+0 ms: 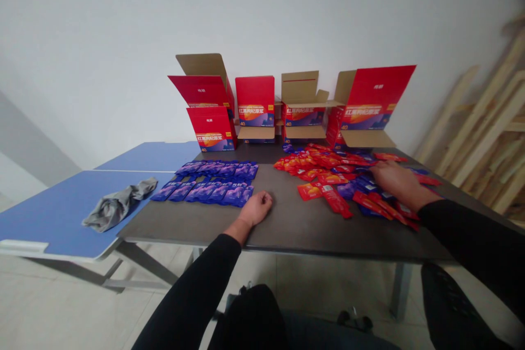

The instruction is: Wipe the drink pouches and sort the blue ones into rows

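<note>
My left hand [257, 207] rests on the dark table with its fingers curled in, and nothing shows in them. Just left of it lie two overlapping rows of blue-purple sachets [213, 190], laid flat side by side. Over on the right, my right hand [391, 178] reaches into a loose heap of red sachets [324, 161] and blue sachets [348, 190]. Its fingertips point down among them and are mostly hidden, so whether they grip one cannot be seen. One red sachet [336, 201] sticks out from the heap toward the near edge.
Several red printed cartons, among them an open carton [365, 115] and a carton [256, 104], stand along the back by the wall. A grey cloth [117, 205] lies on the blue table [61, 208] at left. Wooden slats [492, 120] lean at far right.
</note>
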Demonstrator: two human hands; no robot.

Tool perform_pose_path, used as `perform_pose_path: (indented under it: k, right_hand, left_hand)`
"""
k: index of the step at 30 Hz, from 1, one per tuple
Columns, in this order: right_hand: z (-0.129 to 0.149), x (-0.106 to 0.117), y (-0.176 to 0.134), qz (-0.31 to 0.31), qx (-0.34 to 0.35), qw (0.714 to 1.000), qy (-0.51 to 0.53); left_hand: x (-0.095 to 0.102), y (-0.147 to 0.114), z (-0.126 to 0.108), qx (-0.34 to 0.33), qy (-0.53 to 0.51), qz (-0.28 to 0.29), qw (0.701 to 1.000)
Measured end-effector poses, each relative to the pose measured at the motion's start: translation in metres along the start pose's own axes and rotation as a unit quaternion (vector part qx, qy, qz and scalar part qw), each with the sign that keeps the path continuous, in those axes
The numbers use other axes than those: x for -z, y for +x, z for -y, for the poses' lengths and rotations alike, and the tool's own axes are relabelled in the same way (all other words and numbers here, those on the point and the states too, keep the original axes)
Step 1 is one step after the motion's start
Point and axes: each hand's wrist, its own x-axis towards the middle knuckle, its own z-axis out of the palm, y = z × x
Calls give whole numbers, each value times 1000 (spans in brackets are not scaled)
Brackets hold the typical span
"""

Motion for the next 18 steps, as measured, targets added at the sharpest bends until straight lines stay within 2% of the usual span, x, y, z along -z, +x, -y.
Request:
perform_pose_path:
  k: [3, 6, 10, 13, 15, 18]
  right_hand:
    - [0, 12, 1, 47, 62, 997, -28]
    - [6, 26, 2, 33, 76, 995, -50]
    - [27, 46, 2, -33, 126, 990, -54]
    - [55, 59, -2, -97, 165, 981, -35]
    - [79, 62, -5, -133, 192, 972, -17]
    - [121, 57, -10, -171, 244, 954, 17]
  left_hand:
    - [-1, 1, 1, -5, 4, 1, 1000]
    - [-2, 1, 1, -10, 14, 7, 1000]
    - [-2, -1, 2, -16, 32, 15, 999]
    - [-2, 0, 1, -15, 28, 25, 999]
    - [-4, 2, -1, 6, -8, 42, 999]
    - [-12, 7, -10, 58, -123, 64, 989]
